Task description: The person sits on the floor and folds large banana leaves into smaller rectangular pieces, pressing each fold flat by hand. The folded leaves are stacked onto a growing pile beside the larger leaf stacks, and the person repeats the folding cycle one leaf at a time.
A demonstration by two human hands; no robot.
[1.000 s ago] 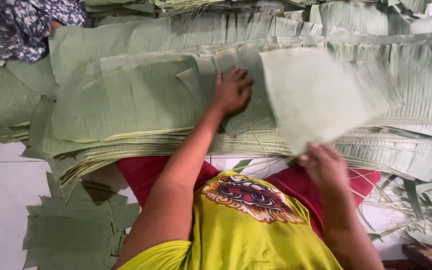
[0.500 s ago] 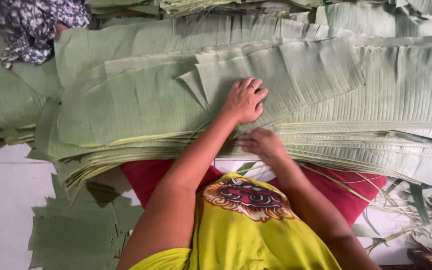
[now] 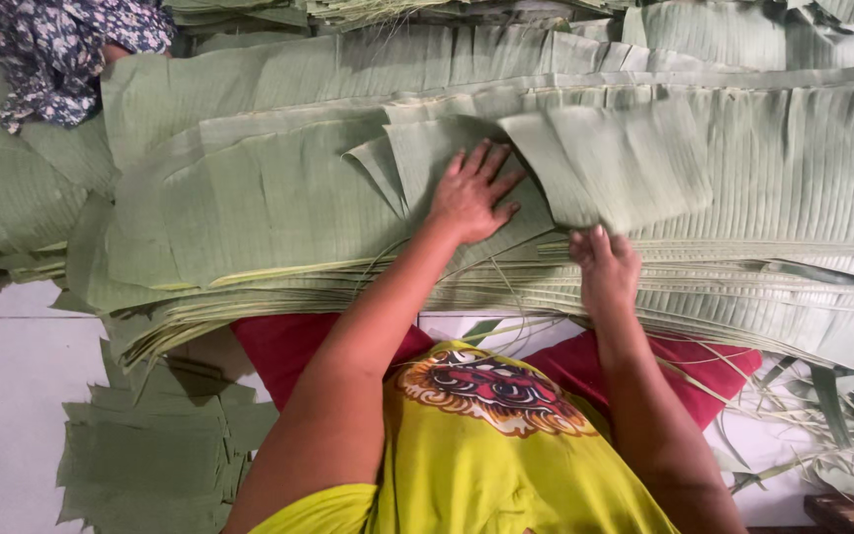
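Note:
A thick pile of long green banana leaves [image 3: 279, 198] lies across my lap. My left hand [image 3: 471, 193] rests flat on the top leaf, fingers spread, pressing it down. Just to its right, my right hand [image 3: 605, 262] pinches the near edge of a squarish leaf piece [image 3: 610, 163] and lifts it off the pile, so it stands tilted up. The cut edges of many leaves show in layers below my hands.
A stack of cut green leaf squares [image 3: 150, 445] lies on the white tiled floor at lower left. Another person in dark flowered cloth [image 3: 61, 49] sits at the upper left. Loose leaf strips and ribs [image 3: 822, 415] litter the floor at lower right.
My right hand put down the piece it held up a second ago, reached back to the pile's near edge and now lifts another piece. My left hand stays pressed on the top leaf.

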